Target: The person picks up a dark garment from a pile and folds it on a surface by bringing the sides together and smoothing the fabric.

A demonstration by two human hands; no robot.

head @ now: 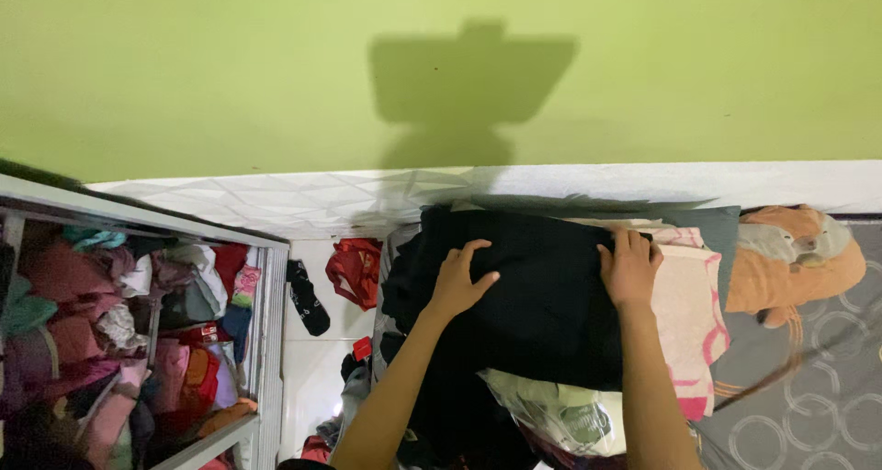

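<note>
A black garment (pixel 542 295) lies spread over a pile of clothes on the bed. My left hand (pixel 462 279) rests flat on its left part, fingers apart. My right hand (pixel 630 266) presses on its right edge, fingers curled over the cloth where it meets a pink and white cloth (pixel 691 328). Both forearms reach up from the bottom of the view. Under the black garment lies a clear plastic bag with light green clothes (pixel 551 413).
An orange garment (pixel 797 263) lies at the right on a grey bed sheet with ring patterns (pixel 808 406). At the left stands an open shelf (pixel 266 341) crammed with clothes. A red garment (pixel 356 270) and a black sock (pixel 306 297) lie on the white floor. A green wall is behind.
</note>
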